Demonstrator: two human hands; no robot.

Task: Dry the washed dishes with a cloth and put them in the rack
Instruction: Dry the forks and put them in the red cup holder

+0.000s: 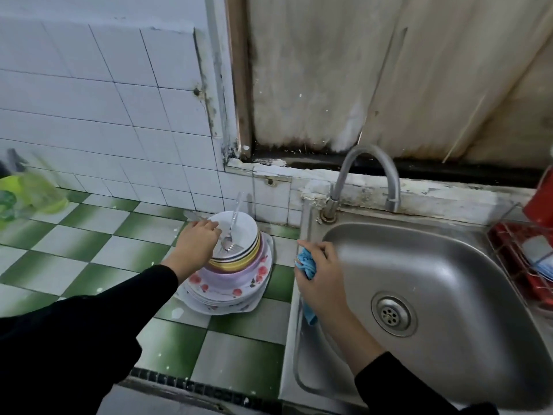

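A stack of washed dishes stands on the green-and-white tiled counter: flowered plates (227, 290) at the bottom, striped bowls (239, 260) above, a white bowl (242, 232) on top. Metal cutlery (232, 232) lies in the white bowl, handles pointing up and back. My left hand (194, 244) reaches over the bowl's near rim, its fingertips at the cutlery heads; whether it pinches one is hard to tell. My right hand (318, 277) grips a crumpled blue cloth (308, 266) at the sink's left edge. A red wire rack (526, 265) sits at the far right, partly cut off.
A steel sink (434, 271) with a drain and a curved tap (368, 175) fills the right side. A green plastic bag (27, 196) lies at the far left of the counter. White tiled wall stands behind the dishes.
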